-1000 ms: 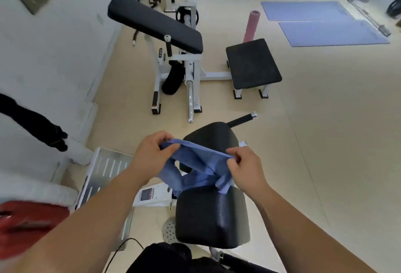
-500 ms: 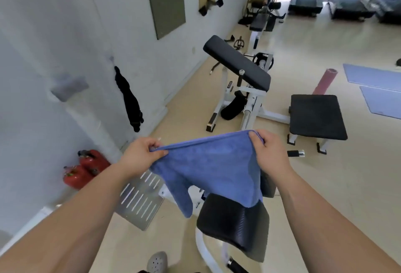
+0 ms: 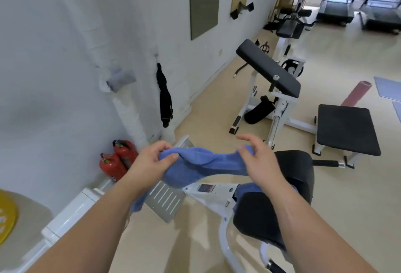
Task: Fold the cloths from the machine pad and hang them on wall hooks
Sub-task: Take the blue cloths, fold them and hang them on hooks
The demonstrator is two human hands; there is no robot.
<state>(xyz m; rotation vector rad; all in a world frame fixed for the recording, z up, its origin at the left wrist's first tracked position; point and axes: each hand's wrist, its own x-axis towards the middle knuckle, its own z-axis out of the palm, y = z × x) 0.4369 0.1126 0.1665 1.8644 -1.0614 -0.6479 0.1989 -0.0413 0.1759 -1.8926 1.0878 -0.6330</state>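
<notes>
My left hand (image 3: 152, 162) pinches the bunched blue cloth (image 3: 206, 162) in its grip, while my right hand (image 3: 259, 161) hides the other end, its grip impossible to tell.

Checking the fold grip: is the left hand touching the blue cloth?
Touching. The head view shows the left hand with thumb and fingers pinching one end of the blue cloth.

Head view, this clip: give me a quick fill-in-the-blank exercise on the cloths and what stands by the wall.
The held cloth, gripped by the left hand and the right hand, is ____ in colour.
The hanging cloth below the wall hook is ____ in colour.
The red fire extinguishers number ____.
Missing words: blue; black; two.
</notes>
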